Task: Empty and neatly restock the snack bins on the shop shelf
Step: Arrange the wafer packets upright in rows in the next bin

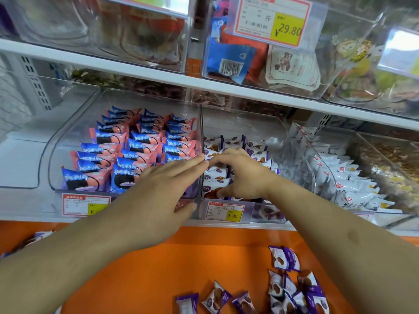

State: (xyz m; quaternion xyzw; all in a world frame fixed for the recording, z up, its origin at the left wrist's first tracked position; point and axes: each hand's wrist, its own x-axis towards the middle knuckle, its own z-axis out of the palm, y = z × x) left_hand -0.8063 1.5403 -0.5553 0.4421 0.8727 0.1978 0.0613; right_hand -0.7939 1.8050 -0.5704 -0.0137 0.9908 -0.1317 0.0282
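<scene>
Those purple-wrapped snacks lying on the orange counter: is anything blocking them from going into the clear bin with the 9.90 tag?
Only the hands. The right hand reaches into that bin over the packets already there, and the left hand lies flat at its left wall. The loose purple packets lie below on the counter, with nothing else visible in the way.

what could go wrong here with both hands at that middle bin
The left hand presses the clear divider wall; pushing harder could tip the tidy pink cookie rows. The right hand, working among the purple packs, may disorder them. Loose packs on the orange ledge might slide off.
</scene>
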